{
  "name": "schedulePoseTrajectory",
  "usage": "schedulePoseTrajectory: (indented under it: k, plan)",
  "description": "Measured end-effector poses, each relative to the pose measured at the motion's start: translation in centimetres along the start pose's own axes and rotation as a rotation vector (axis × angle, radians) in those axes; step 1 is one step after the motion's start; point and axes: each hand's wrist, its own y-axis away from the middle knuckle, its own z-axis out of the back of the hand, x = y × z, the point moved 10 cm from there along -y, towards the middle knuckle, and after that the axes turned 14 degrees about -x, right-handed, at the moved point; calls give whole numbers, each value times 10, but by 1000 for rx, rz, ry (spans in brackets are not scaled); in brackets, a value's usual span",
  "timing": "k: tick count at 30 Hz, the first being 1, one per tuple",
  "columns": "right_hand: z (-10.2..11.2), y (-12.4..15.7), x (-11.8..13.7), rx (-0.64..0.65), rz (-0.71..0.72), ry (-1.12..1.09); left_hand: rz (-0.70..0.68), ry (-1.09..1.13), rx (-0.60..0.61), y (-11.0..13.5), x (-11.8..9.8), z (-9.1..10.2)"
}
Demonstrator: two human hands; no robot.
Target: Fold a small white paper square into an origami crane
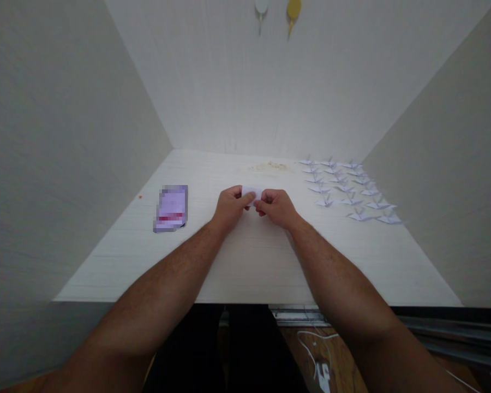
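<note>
A small white piece of paper (251, 191) is pinched between both my hands at the middle of the white table (245, 267). My left hand (230, 207) grips its left side with thumb and fingers closed. On the paper's right side my right hand (276, 207) is closed the same way. Most of the paper is hidden behind my fingers.
Several small folded white paper cranes (349, 189) lie in rows at the table's right. A blurred purple packet (171, 208) lies flat at the left. Walls close the table in on three sides. Two hooks (277, 12) hang on the back wall.
</note>
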Motion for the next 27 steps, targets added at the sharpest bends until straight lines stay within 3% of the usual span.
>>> schedulePoseTrajectory:
  k: [4,12,20,27]
  plan:
    - [-3,2,1,16,17,32,21,31,22,1,1,-3]
    - [-5,3,7,44,52,44,61,128,-59,-3,7,2]
    - [3,2,2,-21,5,12,31,51,31,-1,5,-3]
    - [6,1,5,-61,87,113,50,54,32,-2,7,-3]
